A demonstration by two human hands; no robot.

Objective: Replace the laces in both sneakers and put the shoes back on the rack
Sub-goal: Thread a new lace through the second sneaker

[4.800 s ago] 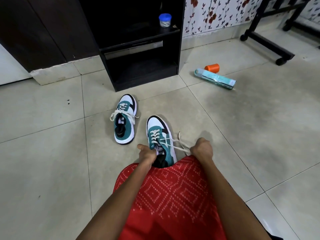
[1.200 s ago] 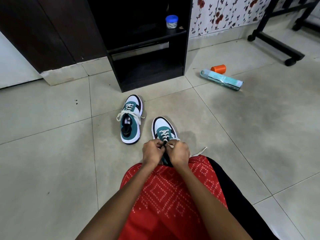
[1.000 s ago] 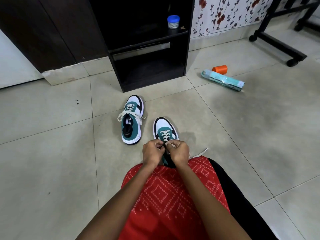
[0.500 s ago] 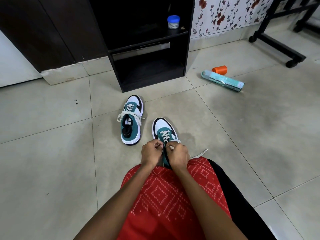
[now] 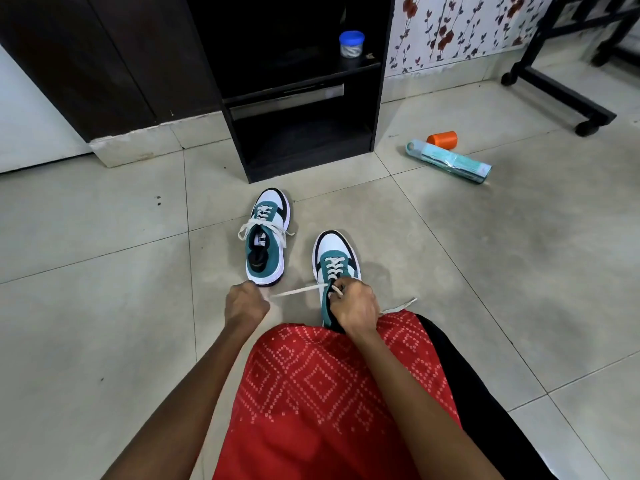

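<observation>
Lace-tightening is judged to be the step in hand. The near sneaker [image 5: 334,249] is stood on the floor tiles [image 5: 104,244] just in front of the red garment [image 5: 329,393], with its toe pointed toward the rack [image 5: 378,109]. Its lace [image 5: 298,290] is threaded up to the top eyelets. One end is drawn taut to the left and pinched in the closed left grip [image 5: 246,303], near the heel of the far sneaker [image 5: 266,237]. The right grip [image 5: 355,303] is curled round the collar of the near sneaker, fingertips at the topmost crossing, so the shoe is steadied against the pull. The other lace end [image 5: 398,305] is left lying on the tiles.

The far sneaker is already laced and tied in a bow, so the task is judged well past halfway — only this knot and the return of both shoes to the rack are left. For the next move, slack is to be taken out evenly, the loose end picked up, and the two ends crossed and tied.

Pale grey tiles with dark joints and a few marks are seen all round. The black rack is set against the wall, and a blue-lidded jar [image 5: 351,43] is kept on its upper shelf. To the right an orange cup [image 5: 442,139] and a teal packet [image 5: 448,162] are left on the tiles — beyond them are floral wallpaper [image 5: 450,29] and a wheeled black stand [image 5: 561,95].
</observation>
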